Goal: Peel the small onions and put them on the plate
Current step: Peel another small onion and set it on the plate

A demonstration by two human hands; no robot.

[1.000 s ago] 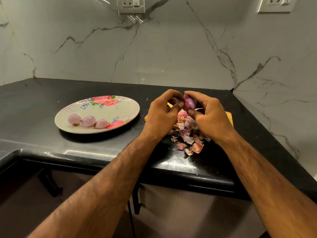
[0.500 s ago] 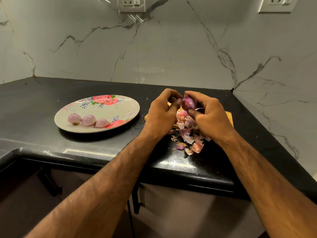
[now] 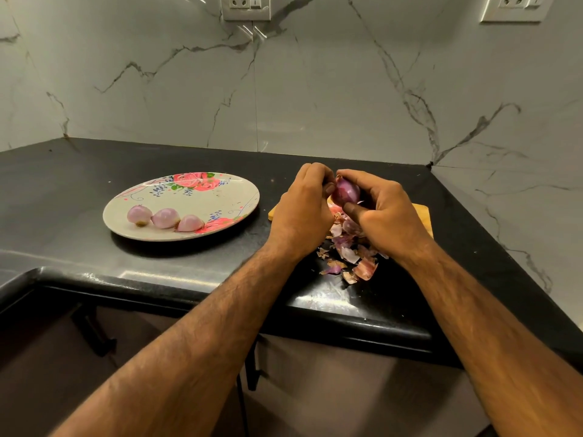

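While our right hand (image 3: 388, 216) grips a small onion (image 3: 346, 192) between thumb and curled fingers, our left hand (image 3: 303, 212) pinches at its upper left side, where a scrap of dry skin sticks up. We hold the onion in the air, above the near end of a wooden cutting board (image 3: 421, 216), and most of its surface shows glossy purple. Below our hands lies a heap of onion peels (image 3: 350, 247), pink and papery, spilling off the board onto the black countertop (image 3: 63, 171).

To the left, well apart from our hands, stands a flowered plate (image 3: 220, 197). On its near left part we see three peeled onions in a row: the left one (image 3: 139, 214), the middle one (image 3: 165, 217) touching it, and the right one (image 3: 190, 223) just beside that.

Behind the counter rises a white marble backsplash (image 3: 315, 89) with grey veins, carrying one wall socket (image 3: 245, 6) above the plate's far side and a second socket (image 3: 512, 7) at the upper right.
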